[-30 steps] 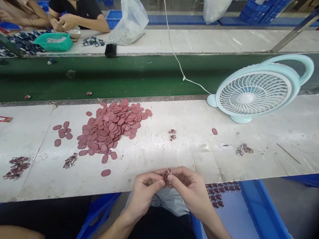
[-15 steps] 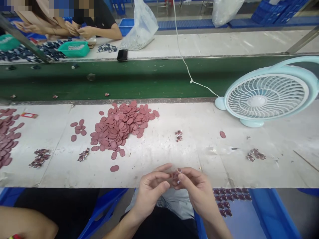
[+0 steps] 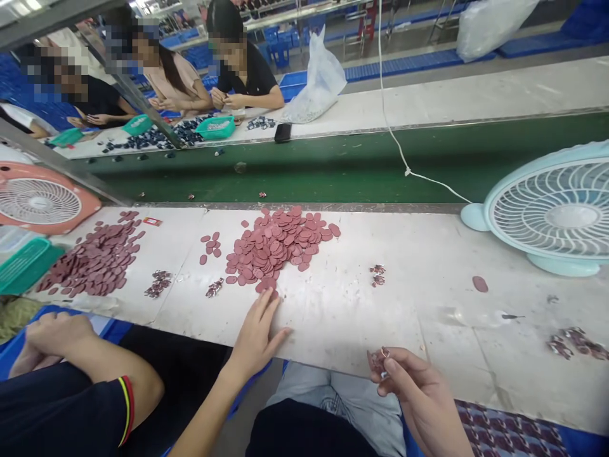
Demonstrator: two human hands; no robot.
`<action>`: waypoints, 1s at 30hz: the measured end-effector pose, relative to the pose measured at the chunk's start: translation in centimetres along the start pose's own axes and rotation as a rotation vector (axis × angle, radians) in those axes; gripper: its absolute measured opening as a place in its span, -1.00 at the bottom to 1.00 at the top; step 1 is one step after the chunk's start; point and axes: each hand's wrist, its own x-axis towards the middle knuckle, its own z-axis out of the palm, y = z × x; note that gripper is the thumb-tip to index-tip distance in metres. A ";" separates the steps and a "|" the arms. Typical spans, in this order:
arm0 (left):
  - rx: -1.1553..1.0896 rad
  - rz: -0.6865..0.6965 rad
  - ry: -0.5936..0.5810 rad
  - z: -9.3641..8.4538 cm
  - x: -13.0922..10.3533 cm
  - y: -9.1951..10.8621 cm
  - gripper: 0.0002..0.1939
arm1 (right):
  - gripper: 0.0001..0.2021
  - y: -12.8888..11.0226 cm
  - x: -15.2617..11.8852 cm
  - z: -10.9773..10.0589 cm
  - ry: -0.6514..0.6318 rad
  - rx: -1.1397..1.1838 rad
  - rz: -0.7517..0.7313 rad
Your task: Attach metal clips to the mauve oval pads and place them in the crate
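My left hand (image 3: pixel 257 333) reaches out over the white table, fingers extended, fingertips touching a dull red oval piece (image 3: pixel 266 284) at the near edge of a pile of flat red ovals (image 3: pixel 273 244). Its thumb points away to the right, apart from the fingers. Near the table's front edge, my right hand (image 3: pixel 421 397) pinches a small reddish-brown piece with shiny parts (image 3: pixel 378 362) between thumb and fingers. Similar small shiny pieces (image 3: pixel 378 274) lie on the table beyond it. Below the right hand, a tray holds rows of dark reddish pieces (image 3: pixel 511 431).
A light blue fan (image 3: pixel 561 209) stands at the right, its white cord (image 3: pixel 399 149) running upward. Small brown clusters (image 3: pixel 578 343) lie far right, others (image 3: pixel 159 284) left. A neighbour's arm (image 3: pixel 114 365) is at the left. A green belt (image 3: pixel 333 168) runs behind.
My left hand has left the right hand and moved left and forward to the oval pile. My right hand still pinches the small piece. The view has swung left.
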 end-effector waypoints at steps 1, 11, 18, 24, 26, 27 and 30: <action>-0.012 0.023 -0.022 0.2 -0.2 0.4 -0.32 | -0.75 0.1 -0.1 0.1 -0.008 0.005 -0.004; 0.077 0.082 -0.080 -0.7 1.7 -1.4 -0.20 | -0.72 0.4 -1.7 0.4 -0.011 0.020 -0.014; 0.035 0.263 -0.167 0.9 2.2 1.7 -0.17 | -0.72 1.0 -4.3 0.8 -0.016 -0.036 -0.091; 0.038 0.427 -0.187 2.9 5.3 4.3 -0.13 | -0.66 1.5 -7.6 0.8 0.117 -0.028 -0.128; 0.052 0.481 -0.195 3.5 6.4 5.4 -0.14 | -0.65 1.8 -8.5 0.3 0.198 -0.010 -0.149; 0.060 0.506 -0.199 3.7 6.9 5.9 -0.15 | -0.65 1.9 -8.9 -0.2 0.237 0.000 -0.158; 0.081 0.570 -0.202 3.9 8.0 7.2 -0.21 | -0.63 2.6 -9.8 -2.2 0.352 0.038 -0.174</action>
